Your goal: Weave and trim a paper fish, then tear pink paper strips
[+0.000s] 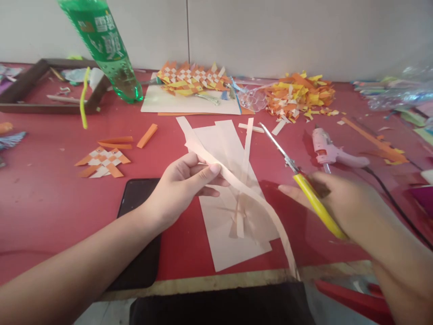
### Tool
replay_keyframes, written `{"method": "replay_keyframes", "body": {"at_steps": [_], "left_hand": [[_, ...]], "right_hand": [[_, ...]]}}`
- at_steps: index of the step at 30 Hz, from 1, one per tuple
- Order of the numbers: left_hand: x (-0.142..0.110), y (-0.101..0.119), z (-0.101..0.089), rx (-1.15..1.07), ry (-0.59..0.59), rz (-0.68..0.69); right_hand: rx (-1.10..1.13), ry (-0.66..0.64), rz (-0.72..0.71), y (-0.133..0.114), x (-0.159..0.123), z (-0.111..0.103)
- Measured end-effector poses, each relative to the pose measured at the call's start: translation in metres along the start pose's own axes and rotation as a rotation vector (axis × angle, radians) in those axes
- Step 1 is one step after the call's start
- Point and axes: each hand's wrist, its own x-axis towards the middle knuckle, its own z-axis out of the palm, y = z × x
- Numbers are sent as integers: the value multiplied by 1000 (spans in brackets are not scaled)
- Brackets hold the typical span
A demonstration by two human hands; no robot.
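Observation:
My left hand (189, 185) pinches a long cream paper strip (252, 192) between thumb and fingers. The strip's lower end curves down past the table's front edge. Scissors with yellow handles (314, 198) are in my right hand (341, 203), their blades pointing up and to the left, apart from the strip. Beneath the hands lie cream paper sheets (219, 243), with loose cut strips (248, 144) on them. To the left sits a small woven orange-and-white paper piece (104, 161), beside folded orange strips (148, 135).
A black phone (138, 266) lies under my left forearm. A green bottle (104, 49) stands behind, near a brown tray (43, 108). At the back are a woven paper fish shape (192, 76) and a heap of paper scraps (299, 95). A corded pink glue gun (326, 149) lies right.

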Motion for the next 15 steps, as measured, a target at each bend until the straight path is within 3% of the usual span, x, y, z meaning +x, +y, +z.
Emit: {"method": "replay_keyframes", "body": {"at_steps": [3,8,11,15], "left_hand": [[1,1,0,-47,14,-7],[1,0,-1,-79,11,-8],[1,0,-1,-70,17,-9],[1,-1,-2,-60,3,-16]], "right_hand": [[-129,-99,107,8,8,0],[-135,-221,194,14,7,2],[-198,-162,85,17,2,1],[-126,66,-70,0,-1,-9]]}}
